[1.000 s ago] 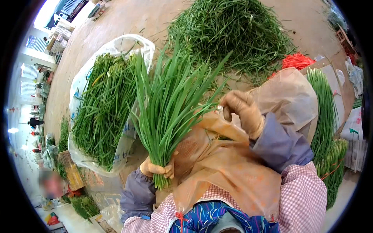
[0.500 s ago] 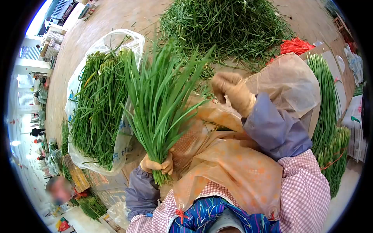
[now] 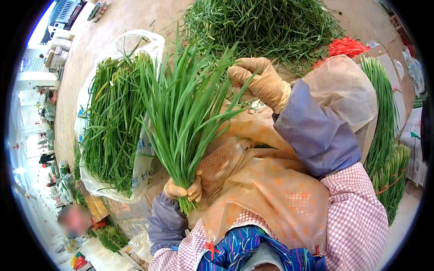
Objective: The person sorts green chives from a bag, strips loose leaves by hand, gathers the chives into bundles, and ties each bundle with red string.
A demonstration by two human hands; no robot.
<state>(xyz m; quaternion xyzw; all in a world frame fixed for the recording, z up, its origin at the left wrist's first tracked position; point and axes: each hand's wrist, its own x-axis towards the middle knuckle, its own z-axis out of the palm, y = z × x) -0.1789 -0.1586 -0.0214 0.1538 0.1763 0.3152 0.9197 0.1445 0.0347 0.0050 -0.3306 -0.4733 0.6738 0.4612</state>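
One bunch of long green leaves (image 3: 183,128), loose: held by its lower stalks in the left hand (image 3: 184,189), in front of the apron's left side; cut ends showing past the fist, blades fanned away from the body.

Left hand: tan glove, fingers closed around the stalks.

Right hand (image 3: 260,81): tan glove, raised at the outer blades of the bunch, fingers bent inward; whether they pinch a blade cannot be told.

One apron (image 3: 275,189), translucent tan with orange spots, over checked clothing (image 3: 355,194).

One clear plastic bag (image 3: 156,43), open, left of the bunch, with a thick pile of greens (image 3: 113,128) in it.

One large heap of loose greens (image 3: 262,29), on the floor (image 3: 74,67) beyond the hands.

One lot of red strands (image 3: 346,46), beside the heap, on its right.

One long sheaf of greens (image 3: 379,117), at far right; near it, a second sheaf (image 3: 392,185) with a thin red band (image 3: 389,181) around it
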